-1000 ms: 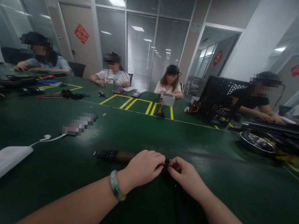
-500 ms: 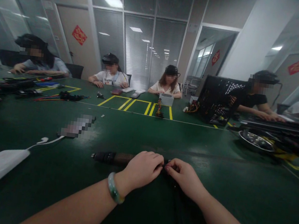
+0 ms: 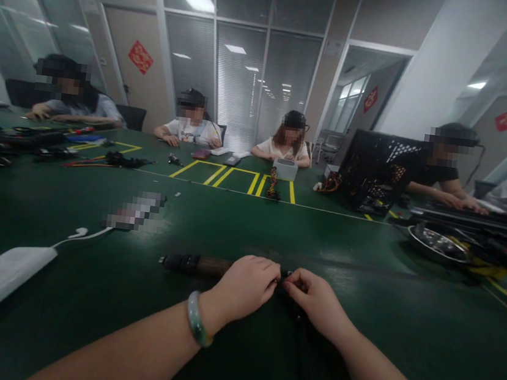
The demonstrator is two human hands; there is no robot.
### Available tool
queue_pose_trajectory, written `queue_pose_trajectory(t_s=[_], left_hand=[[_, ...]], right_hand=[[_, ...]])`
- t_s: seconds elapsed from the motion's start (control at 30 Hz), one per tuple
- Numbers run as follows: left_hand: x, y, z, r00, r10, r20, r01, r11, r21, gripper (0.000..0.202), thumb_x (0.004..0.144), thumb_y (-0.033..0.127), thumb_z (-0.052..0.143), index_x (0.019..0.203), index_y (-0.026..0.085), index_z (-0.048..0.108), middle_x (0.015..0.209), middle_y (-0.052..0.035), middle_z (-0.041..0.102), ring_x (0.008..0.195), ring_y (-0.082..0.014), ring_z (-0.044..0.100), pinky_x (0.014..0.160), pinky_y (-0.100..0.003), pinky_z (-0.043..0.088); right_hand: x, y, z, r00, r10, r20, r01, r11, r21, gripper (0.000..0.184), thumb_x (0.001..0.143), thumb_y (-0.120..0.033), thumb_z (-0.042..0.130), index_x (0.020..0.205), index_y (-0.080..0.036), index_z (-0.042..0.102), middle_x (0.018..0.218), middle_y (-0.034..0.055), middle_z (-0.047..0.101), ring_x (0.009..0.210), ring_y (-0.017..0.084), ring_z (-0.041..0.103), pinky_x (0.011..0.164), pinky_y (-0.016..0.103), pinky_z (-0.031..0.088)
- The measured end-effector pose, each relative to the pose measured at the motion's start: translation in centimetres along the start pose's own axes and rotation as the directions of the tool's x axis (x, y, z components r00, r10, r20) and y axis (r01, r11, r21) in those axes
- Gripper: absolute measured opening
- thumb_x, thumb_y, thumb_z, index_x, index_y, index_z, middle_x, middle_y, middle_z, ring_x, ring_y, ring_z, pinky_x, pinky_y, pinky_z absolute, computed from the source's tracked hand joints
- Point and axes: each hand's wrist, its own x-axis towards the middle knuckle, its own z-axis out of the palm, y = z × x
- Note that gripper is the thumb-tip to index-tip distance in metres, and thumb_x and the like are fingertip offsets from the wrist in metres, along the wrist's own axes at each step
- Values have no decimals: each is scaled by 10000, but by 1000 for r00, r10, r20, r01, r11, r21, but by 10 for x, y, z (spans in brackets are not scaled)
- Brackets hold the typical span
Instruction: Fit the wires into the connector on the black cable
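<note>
A dark electric screwdriver (image 3: 207, 266) with a brown grip lies flat across the green table (image 3: 212, 225), its metal tip pointing left. My left hand (image 3: 249, 282) is closed over its right end, palm down, and hides that part. A green and white bangle (image 3: 197, 319) is on my left wrist. Just right of the tool's end, my right hand (image 3: 309, 295) is closed in a pinch, close to my left fingertips. What the pinch holds is small, dark and mostly hidden. A dark cord or strap, hard to make out, runs down the table below my right hand.
A white power strip (image 3: 2, 282) with a cable and a phone (image 3: 135, 211) lie to the left. At the right stand a metal bowl (image 3: 438, 243) and a black computer case (image 3: 376, 171). Wire bundles (image 3: 123, 160) lie at the far left. Several people sit across the table.
The view has shifted slightly, so everything sits a little further right. Both hands keep nearly the same grip and place on the tool.
</note>
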Motion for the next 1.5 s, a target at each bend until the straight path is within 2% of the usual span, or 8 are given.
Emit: queue_pose_trajectory(t_s=[0.2,0.4,0.6,1.2,1.5], left_hand=[[1,1,2,1000,0,11,0,1000,28,89,884,213,535,960,192,575,1002,-43,634,954,-195,589,892,-365,427],[1,-1,0,1000,-5,29,5,1000,-1,63,873,208,544,930,198,571,943,-25,628,898,-189,580,812,-334,441],[0,-2,1,1000,9,23,-9,1000,-11,77,879,199,535,950,201,565,965,-18,620,916,-182,567,845,-336,430],[1,1,-3,1000,1,30,0,1000,-18,93,880,236,531,955,199,573,945,-25,622,889,-190,567,807,-341,438],[0,-1,1,1000,-2,11,2,1000,-20,109,879,218,521,973,201,574,979,-28,626,917,-188,573,849,-350,437]], right_hand=[[2,1,0,1000,-17,2,17,1000,0,163,844,-326,557,838,-185,638,800,0,676,734,153,611,643,229,434],[1,0,-1,1000,-8,18,8,1000,4,169,851,-335,556,846,-188,641,810,-2,678,743,154,614,651,228,439],[0,-2,0,1000,-16,12,16,1000,-6,146,851,-314,560,840,-192,640,793,-8,670,727,150,604,634,228,425],[-1,-4,-2,1000,-24,20,24,1000,12,139,847,-296,568,846,-185,652,813,-1,679,750,151,618,667,230,441],[0,0,-2,1000,-26,13,26,1000,14,134,856,-302,568,843,-195,647,818,-9,683,751,152,624,663,233,439]])
